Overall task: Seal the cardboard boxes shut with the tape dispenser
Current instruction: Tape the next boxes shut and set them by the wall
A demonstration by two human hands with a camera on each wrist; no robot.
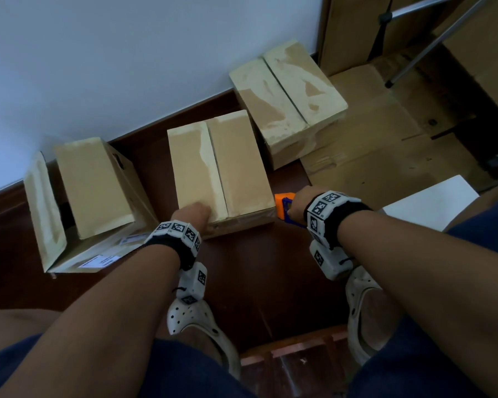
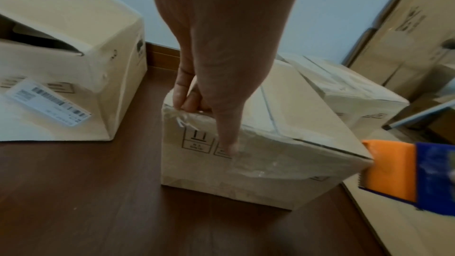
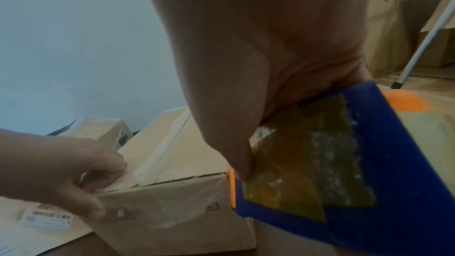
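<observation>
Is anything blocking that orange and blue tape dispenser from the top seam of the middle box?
Nothing visible does. The orange and blue tape dispenser sits at the middle cardboard box's near right corner; the left hand holds the near left edge, beside the seam.

Storage or packing corner of a room, indoor. Dark wood-plank floor (image 1: pixel 256 268) with matching dark skirting board (image 1: pixel 184 110) under a plain pale wall (image 1: pixel 127 53). Three small cardboard boxes (image 1: pixel 219 168) sit in a row on the floor along that wall. Right of the row: flattened cardboard sheets (image 1: pixel 371 145) on the floor, taller stacked cartons (image 1: pixel 345 33) behind them, and metal stand legs (image 1: pixel 423 53) propped among the cartons.
</observation>
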